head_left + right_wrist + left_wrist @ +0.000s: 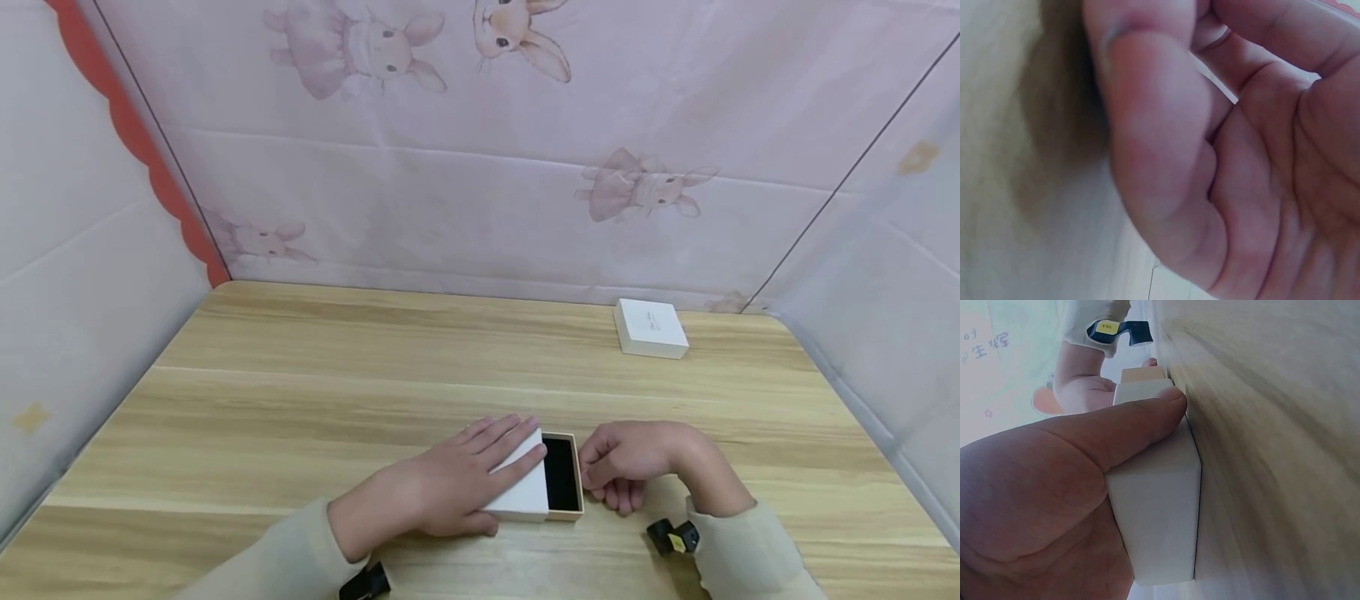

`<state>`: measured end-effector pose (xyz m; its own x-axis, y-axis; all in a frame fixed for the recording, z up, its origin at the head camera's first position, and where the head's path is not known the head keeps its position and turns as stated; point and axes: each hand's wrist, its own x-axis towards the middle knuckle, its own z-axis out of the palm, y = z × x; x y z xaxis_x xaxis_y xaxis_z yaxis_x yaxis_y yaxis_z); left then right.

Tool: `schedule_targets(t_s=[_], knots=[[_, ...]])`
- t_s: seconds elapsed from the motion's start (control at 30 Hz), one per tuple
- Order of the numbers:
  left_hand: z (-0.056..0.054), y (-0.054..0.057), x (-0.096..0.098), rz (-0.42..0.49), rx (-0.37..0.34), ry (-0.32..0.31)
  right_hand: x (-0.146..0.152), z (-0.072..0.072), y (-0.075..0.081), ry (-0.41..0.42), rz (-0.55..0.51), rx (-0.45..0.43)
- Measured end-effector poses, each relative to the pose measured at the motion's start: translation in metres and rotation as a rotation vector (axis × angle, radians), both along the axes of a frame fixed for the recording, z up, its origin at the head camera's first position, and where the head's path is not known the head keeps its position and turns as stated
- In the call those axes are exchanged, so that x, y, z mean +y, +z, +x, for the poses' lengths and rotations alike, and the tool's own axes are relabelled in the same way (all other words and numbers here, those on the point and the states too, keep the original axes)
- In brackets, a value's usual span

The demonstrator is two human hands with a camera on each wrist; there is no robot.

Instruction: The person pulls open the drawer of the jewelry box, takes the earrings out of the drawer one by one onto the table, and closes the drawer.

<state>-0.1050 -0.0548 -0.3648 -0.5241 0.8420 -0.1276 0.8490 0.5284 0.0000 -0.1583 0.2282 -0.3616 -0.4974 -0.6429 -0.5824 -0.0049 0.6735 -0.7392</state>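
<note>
A white slide-out box has its sleeve [527, 498] on the table, with the tan-edged drawer [564, 516] partly out to the right. Black lining [560, 475] shows inside the drawer. My left hand [457, 479] holds the sleeve, fingers spread across its top and thumb [1154, 419] along its near side. At the drawer's right end, my right hand [637, 458] has its fingers curled, thumb and index finger meeting right at the edge. Whatever lies between those fingertips is hidden. The right wrist view is filled by curled fingers [1160, 125] close over the table.
Toward the back right of the wooden table [337, 358] lies a second white box [651, 328] with small print on its top. Pale cloth walls [450, 225] with printed rabbits enclose the table's back and sides. Each wrist carries a small black camera [672, 537].
</note>
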Motion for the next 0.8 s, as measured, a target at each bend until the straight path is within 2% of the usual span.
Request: schedule_targets(t_s=[0.8], knots=[[-0.0007, -0.0005, 0.0009, -0.003, -0.019, 0.005, 0.0016, -0.0006, 0.0009, -0.004, 0.023, 0.000]])
